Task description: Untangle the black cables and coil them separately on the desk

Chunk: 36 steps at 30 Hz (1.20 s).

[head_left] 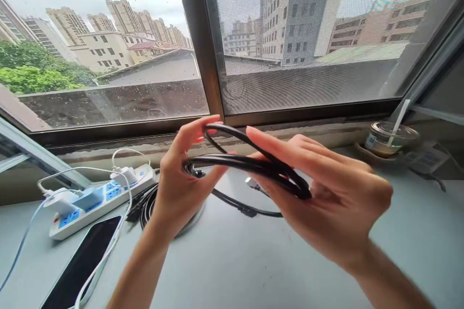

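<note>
Both of my hands hold a looped black cable (250,164) up over the grey-white desk. My left hand (184,174) grips the left end of the loops, with the thumb along the lower strands and the fingers behind. The right end of the loops lies in my right hand (326,188), between thumb and fingers, its index finger stretched along the upper strand. A length of the cable with a dark connector (247,211) hangs below the coil. Behind it shows a silvery plug end (252,183), partly hidden by my right hand.
Another coiled black cable (147,210) lies left behind my left wrist. A white power strip (105,203) carries chargers and white cords, beside a phone (83,260). A lidded cup with a straw (387,137) stands at the back right. The window frame (210,58) borders the desk's rear.
</note>
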Available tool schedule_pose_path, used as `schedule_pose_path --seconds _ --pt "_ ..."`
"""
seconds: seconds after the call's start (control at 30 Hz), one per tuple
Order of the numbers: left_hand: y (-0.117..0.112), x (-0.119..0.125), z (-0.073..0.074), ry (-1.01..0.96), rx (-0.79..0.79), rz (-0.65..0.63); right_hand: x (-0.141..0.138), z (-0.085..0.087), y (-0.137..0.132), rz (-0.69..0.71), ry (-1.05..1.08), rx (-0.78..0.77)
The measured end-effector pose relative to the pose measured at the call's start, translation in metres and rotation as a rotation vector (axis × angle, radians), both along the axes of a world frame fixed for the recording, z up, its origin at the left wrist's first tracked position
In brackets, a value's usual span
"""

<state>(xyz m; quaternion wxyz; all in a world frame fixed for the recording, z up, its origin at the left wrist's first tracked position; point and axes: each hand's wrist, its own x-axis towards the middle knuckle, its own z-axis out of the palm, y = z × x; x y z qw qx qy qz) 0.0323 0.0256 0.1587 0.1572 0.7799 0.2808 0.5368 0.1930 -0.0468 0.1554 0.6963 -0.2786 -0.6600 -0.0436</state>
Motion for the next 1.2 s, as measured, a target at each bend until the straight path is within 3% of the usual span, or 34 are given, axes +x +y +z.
schedule_pose_path --seconds 0.07,0.17,0.27,0.37,0.47,0.63,0.83,0.93,1.03,1.13,1.2 --pt "0.006 0.005 -0.007 -0.092 -0.102 0.060 0.000 -0.002 0.005 -0.007 0.055 0.042" --pt "0.012 0.006 -0.010 -0.181 -0.338 0.034 0.006 -0.002 0.014 -0.065 0.209 -0.006" --pt "0.009 0.002 -0.003 -0.354 -0.566 0.002 0.015 0.000 0.019 -0.058 0.182 -0.193" --pt "-0.001 0.001 0.005 -0.570 -0.640 -0.015 0.018 0.003 0.019 -0.060 0.010 -0.402" --pt "-0.011 0.006 0.006 -0.637 -0.716 -0.087 0.013 0.005 0.014 0.001 0.013 -0.494" --pt "-0.002 0.020 -0.014 -0.442 -0.930 -0.269 0.008 0.009 0.001 0.282 0.191 -0.671" --pt "0.009 0.027 -0.040 0.004 -1.042 -0.232 0.011 0.011 -0.009 0.414 0.406 -0.695" --pt "0.000 0.027 -0.045 0.184 -1.173 -0.440 0.003 0.007 -0.014 0.402 0.404 -0.640" --pt "-0.011 0.030 -0.045 0.317 -1.207 -0.660 -0.005 0.003 -0.020 0.390 0.358 -0.571" --pt "-0.017 0.036 -0.044 0.288 -1.261 -0.692 -0.006 -0.001 -0.024 0.413 0.267 -0.493" --pt "-0.015 0.041 -0.046 0.112 -1.249 -0.639 -0.002 -0.002 -0.019 0.474 0.226 -0.445"
